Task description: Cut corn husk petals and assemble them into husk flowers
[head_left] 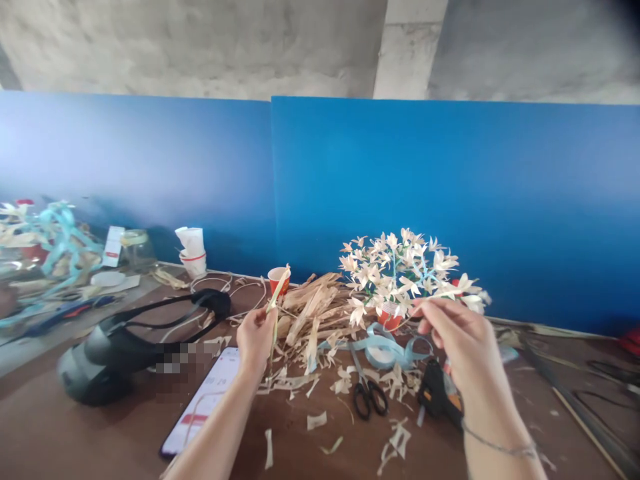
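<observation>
While a pale husk strip (276, 293) stands upright above the table (60, 427), pinched in the left hand (256, 337), the right hand (457, 337) grips a stem of the flower bouquet (400, 267); scissors (367, 393) lie between them.

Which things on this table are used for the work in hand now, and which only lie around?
In use:
left hand pinching a husk strip
right hand at the flower bouquet
husk pile

Lying about:
scissors
glue gun
blue ribbon
phone
headset
</observation>
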`<state>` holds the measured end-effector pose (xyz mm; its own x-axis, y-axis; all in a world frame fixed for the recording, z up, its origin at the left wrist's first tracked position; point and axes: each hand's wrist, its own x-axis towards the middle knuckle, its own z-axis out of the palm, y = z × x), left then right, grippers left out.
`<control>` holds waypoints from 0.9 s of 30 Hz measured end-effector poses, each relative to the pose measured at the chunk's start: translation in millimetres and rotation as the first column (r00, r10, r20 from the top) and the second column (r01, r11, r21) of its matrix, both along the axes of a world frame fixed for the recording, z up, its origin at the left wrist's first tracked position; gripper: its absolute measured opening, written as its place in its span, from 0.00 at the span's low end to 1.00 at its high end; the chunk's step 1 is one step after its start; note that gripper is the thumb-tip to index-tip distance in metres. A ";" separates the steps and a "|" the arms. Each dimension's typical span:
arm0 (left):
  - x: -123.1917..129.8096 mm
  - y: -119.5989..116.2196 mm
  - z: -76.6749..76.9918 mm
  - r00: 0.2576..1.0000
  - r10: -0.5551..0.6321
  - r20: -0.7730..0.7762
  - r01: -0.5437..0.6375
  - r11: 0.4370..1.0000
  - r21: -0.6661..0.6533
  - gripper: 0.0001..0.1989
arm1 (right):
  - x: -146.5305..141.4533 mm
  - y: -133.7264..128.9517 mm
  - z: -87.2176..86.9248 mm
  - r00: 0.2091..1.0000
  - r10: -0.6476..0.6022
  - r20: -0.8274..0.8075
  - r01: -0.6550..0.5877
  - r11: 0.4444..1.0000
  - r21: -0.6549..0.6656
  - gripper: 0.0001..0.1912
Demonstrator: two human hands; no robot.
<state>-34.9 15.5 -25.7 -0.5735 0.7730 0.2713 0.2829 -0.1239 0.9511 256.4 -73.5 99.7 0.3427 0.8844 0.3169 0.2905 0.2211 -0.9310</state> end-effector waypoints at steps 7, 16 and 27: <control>11.8 -9.3 10.1 0.995 0.084 -0.057 -0.073 0.982 0.174 0.30 | -35.9 8.0 -10.6 0.964 0.259 0.054 -0.254 0.963 -0.088 0.15; 68.3 -62.5 32.7 0.526 -0.805 0.275 0.785 0.584 0.208 0.11 | -69.1 9.0 -36.0 0.735 0.572 0.364 -0.491 0.819 -0.297 0.08; 67.4 -58.7 32.3 0.354 -0.669 0.653 0.642 0.682 0.351 0.12 | -66.3 12.5 -40.4 0.689 0.509 0.517 -0.378 0.860 -0.342 0.04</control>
<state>32.5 -43.1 6.5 0.1084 0.9910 0.0787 -0.6265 0.0066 0.7794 190.1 -61.0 59.2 -0.2946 0.9477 0.1230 0.6926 0.3004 -0.6558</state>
